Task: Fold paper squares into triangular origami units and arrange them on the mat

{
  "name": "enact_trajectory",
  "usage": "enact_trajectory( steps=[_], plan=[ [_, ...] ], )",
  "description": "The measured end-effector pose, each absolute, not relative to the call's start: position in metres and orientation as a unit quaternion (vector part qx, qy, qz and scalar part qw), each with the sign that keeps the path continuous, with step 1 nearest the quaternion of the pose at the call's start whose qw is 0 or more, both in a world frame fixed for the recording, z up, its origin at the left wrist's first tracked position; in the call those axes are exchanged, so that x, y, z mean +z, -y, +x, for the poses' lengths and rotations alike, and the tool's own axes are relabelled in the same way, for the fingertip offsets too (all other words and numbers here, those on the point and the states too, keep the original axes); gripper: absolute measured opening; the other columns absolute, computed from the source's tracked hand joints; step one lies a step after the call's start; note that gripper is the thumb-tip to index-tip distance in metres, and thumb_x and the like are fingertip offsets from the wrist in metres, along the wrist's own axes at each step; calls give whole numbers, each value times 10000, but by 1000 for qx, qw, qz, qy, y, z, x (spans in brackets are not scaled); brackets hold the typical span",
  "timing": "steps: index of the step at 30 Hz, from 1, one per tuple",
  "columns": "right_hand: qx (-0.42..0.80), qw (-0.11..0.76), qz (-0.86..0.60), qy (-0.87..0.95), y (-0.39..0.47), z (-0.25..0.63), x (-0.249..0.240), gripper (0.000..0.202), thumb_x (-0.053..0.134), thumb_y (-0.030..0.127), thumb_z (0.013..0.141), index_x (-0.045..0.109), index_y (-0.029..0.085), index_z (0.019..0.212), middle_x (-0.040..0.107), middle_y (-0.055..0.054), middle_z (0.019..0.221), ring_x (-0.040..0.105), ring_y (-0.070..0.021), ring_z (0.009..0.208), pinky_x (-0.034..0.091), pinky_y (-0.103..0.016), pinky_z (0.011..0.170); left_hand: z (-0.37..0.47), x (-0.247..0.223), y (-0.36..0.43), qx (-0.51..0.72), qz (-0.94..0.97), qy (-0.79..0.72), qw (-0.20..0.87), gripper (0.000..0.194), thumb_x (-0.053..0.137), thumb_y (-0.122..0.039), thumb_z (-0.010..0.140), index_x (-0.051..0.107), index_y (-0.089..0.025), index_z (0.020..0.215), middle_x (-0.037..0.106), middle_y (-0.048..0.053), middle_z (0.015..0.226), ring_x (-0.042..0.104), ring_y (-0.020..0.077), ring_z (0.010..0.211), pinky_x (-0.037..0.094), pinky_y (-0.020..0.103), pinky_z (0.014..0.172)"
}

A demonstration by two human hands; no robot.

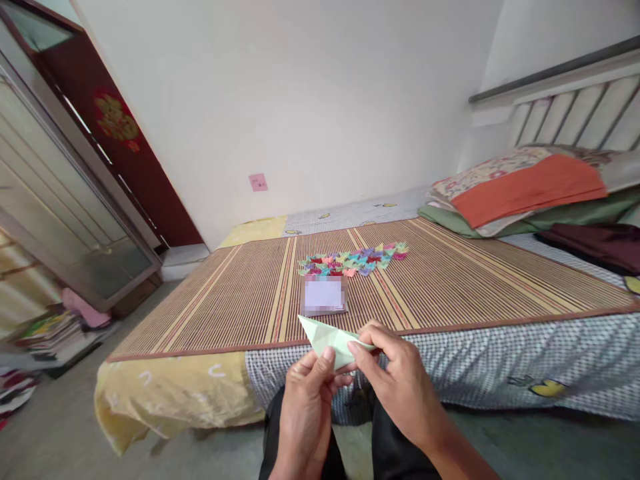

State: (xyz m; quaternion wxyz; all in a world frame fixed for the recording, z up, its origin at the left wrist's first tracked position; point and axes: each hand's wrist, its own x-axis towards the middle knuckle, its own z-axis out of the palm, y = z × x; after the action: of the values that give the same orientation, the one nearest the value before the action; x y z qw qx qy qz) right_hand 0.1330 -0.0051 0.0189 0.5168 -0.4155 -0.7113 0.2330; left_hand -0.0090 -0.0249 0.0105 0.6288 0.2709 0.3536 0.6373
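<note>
A pale green sheet of origami paper (pixel 327 337), folded to a pointed shape, is held up in front of the bed's edge. My left hand (pixel 307 393) pinches its lower edge, the thumb lying on the paper's face. At the paper's right end my right hand (pixel 395 367) grips it between thumb and fingers. Just beyond the paper, a small block with a blurred pale top (pixel 324 295) rests on the bed mat. Behind that block stand several small folded-paper figures (pixel 353 260) in many colours, set in close rows.
A striped woven mat (pixel 225 300) covers the bed, over a checked and yellow sheet (pixel 175 393). Pillows with an orange cover (pixel 533 190) and a dark folded cloth (pixel 593 243) lie at the right. Stacked books (pixel 50 337) and a dark red door (pixel 120 133) are at the left.
</note>
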Motion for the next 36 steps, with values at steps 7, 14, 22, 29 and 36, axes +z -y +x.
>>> enact_trajectory(
  steps=[7, 14, 22, 29, 36],
  plan=[
    [223, 517, -420, 711, 5, 133, 22, 319, 498, 240, 1013, 464, 220, 696, 495, 12, 721, 533, -144, 639, 403, -254, 610, -8, 11, 25, 637, 286, -350, 625, 264, 930, -292, 719, 858, -125, 910, 814, 102, 840, 723, 151, 649, 587, 202, 602],
    [237, 532, -427, 692, 7, 132, 24, 311, 537, 257, 976, 448, 227, 679, 513, 21, 686, 536, -131, 586, 413, -238, 569, -5, 11, 24, 643, 292, -352, 614, 268, 938, -313, 705, 853, -117, 867, 795, 96, 798, 687, 133, 626, 574, 201, 592],
    [285, 534, -438, 665, 9, 130, 24, 285, 562, 341, 982, 501, 229, 727, 562, 30, 634, 638, -151, 572, 464, -237, 554, -3, 11, 25, 653, 305, -360, 592, 268, 918, -351, 720, 830, -111, 798, 762, 67, 719, 661, 122, 610, 540, 195, 588],
    [286, 541, -435, 660, 9, 130, 24, 274, 576, 333, 974, 498, 230, 732, 567, 31, 651, 665, -158, 591, 482, -239, 565, -2, 12, 25, 653, 312, -369, 583, 250, 913, -348, 723, 829, -122, 789, 743, 56, 685, 661, 139, 600, 533, 216, 573],
    [273, 579, -413, 648, 8, 129, 23, 206, 617, 272, 946, 540, 226, 760, 641, 3, 727, 655, -161, 656, 516, -256, 642, -7, 14, 25, 681, 304, -375, 551, 244, 918, -335, 708, 821, -125, 786, 748, 62, 721, 651, 136, 617, 523, 215, 581]
  ],
)
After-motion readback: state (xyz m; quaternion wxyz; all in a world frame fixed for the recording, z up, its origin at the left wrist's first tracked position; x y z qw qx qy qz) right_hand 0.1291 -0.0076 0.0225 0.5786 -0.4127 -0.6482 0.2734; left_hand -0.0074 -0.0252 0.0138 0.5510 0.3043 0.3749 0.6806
